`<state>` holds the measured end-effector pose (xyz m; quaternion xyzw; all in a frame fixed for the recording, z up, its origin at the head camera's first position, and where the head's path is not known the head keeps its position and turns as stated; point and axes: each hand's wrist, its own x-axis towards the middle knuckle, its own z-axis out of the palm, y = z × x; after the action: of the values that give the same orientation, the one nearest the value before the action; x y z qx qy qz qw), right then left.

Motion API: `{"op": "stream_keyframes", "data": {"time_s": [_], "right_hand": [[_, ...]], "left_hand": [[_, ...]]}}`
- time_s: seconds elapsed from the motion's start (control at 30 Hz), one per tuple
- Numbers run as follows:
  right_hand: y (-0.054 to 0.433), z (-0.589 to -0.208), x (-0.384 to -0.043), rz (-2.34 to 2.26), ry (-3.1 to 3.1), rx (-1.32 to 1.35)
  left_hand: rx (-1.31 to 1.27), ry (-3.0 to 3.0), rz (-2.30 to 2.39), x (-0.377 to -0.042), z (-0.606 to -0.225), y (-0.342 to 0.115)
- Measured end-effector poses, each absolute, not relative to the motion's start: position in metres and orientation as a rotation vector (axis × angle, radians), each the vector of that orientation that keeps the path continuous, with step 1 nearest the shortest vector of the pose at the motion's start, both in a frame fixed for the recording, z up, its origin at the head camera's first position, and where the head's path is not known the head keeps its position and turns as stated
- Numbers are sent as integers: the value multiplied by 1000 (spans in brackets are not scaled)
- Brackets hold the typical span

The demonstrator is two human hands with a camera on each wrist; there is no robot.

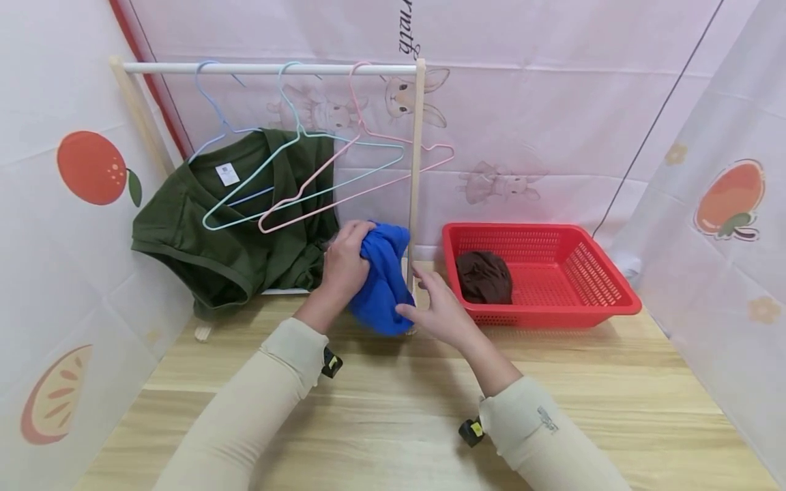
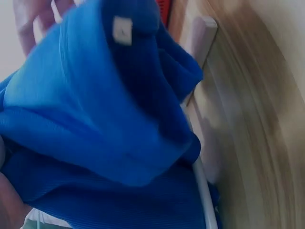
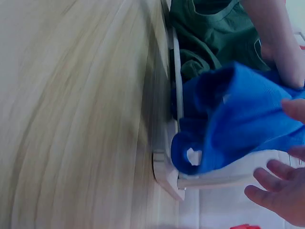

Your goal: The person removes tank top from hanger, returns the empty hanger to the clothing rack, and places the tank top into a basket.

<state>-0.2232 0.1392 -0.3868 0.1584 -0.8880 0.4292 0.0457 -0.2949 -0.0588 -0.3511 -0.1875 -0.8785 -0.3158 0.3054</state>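
Observation:
A bunched blue garment (image 1: pixel 382 279) hangs in folds above the table, in front of the rack's right post. My left hand (image 1: pixel 346 264) grips it by its upper left part. A small white tag (image 2: pixel 122 30) shows on the cloth in the left wrist view. Beside its right edge is my right hand (image 1: pixel 445 312), fingers spread; whether the thumb touches the cloth I cannot tell. In the right wrist view the fingers (image 3: pixel 269 183) of that hand are apart and hold nothing. Behind my left hand, a dark green shirt (image 1: pixel 279 239) hangs on a blue hanger (image 1: pixel 211 102).
A white rail (image 1: pixel 258 68) on wooden posts carries the hangers, among them a mint hanger (image 1: pixel 344 187) and a pink hanger (image 1: pixel 368 193). Right of the rack, a red basket (image 1: pixel 546 315) holds a dark brown cloth (image 1: pixel 484 278). All stand on a wooden table (image 1: pixel 393 416).

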Motion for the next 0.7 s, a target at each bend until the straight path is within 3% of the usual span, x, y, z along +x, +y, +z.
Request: {"op": "stream_keyframes", "data": {"time_s": [0.33,0.7], "right_hand": [[117,-383,-237,1545,-2612,362],[104,-394,-264,1644,-2454,654]], "left_hand": [[-689,-2264,-978,-284,-341,-46],[-737,-2269,-1543,-274,-329,-42]]}}
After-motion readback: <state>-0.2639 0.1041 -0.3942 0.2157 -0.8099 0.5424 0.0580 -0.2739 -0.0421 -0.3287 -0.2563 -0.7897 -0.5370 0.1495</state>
